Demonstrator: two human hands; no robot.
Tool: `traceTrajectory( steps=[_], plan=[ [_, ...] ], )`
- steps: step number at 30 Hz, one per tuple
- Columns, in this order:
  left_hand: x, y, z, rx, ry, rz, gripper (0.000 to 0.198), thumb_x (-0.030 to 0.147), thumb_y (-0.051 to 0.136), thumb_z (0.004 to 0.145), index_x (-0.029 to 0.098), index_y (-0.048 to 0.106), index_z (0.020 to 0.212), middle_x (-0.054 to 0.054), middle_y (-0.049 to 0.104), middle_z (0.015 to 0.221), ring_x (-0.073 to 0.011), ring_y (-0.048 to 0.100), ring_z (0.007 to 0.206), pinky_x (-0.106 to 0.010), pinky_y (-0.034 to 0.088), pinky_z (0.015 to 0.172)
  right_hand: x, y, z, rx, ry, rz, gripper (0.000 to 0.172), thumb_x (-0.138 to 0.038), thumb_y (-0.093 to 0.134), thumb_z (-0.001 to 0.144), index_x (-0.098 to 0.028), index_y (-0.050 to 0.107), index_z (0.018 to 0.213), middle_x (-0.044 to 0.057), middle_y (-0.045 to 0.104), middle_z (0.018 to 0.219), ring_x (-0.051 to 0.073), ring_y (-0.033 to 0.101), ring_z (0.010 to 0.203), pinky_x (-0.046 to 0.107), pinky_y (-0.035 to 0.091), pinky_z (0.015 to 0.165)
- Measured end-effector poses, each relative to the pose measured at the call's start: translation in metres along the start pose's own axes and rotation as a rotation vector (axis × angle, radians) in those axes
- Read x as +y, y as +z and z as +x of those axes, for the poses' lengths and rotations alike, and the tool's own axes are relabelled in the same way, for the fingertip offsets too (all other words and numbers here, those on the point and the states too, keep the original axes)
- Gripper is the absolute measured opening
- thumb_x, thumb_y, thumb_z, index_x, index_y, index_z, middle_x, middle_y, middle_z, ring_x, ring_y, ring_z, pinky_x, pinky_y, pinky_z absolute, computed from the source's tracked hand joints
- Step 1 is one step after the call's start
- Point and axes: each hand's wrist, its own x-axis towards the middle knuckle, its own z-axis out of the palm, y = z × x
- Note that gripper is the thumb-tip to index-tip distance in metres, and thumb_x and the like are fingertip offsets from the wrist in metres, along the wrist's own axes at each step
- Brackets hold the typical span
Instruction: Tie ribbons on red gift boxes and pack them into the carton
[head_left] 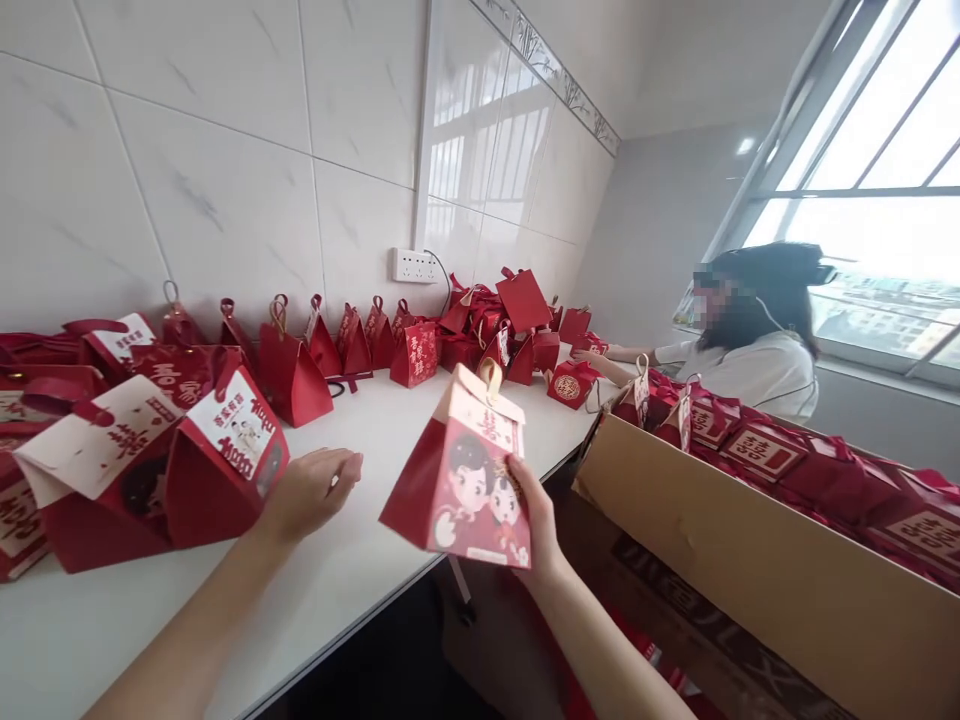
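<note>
My right hand (540,525) grips a red and cream gift box (480,490) by its side, above the table's front edge. The box tapers upward to a ribbon loop and has two cartoon figures printed on its face. My left hand (315,490) is over the white table (352,560), its fingers curled in loosely with nothing visible in them. Beside that hand sits a red gift box with a white label (236,425), and left of it a red box with a cream flap (112,440).
Several red boxes (352,340) line the tiled wall, with a heap of them (480,320) farther back. At right, a large cardboard carton (712,510) holds several red boxes. Beyond it, a person (765,360) reaches toward the heap. A power strip (414,266) is on the wall.
</note>
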Motion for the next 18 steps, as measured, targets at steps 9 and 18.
traceTrajectory(
  steps=[9,18],
  plan=[
    [-0.010,-0.003,-0.001,-0.026,-0.314,-0.058,0.046,0.047,0.027,0.080,0.021,0.050,0.050,0.000,0.057,0.047,-0.0138,0.055,0.049,-0.025,0.040,0.054,-0.004,0.001,-0.020,0.169,0.239,0.534,0.027,-0.046,0.059,0.078,-0.021,0.064,0.089,0.000,0.071,0.079,0.017,0.067,0.068,0.027,0.055,0.059],
    [-0.007,-0.003,-0.002,-0.088,-0.343,-0.027,0.047,0.050,0.025,0.080,0.020,0.050,0.052,0.000,0.057,0.050,-0.0134,0.056,0.054,-0.025,0.041,0.058,-0.012,0.001,-0.026,0.258,0.269,0.680,0.018,-0.030,0.069,0.071,-0.029,0.063,0.088,-0.008,0.067,0.068,0.013,0.065,0.064,0.024,0.053,0.056]
  ],
)
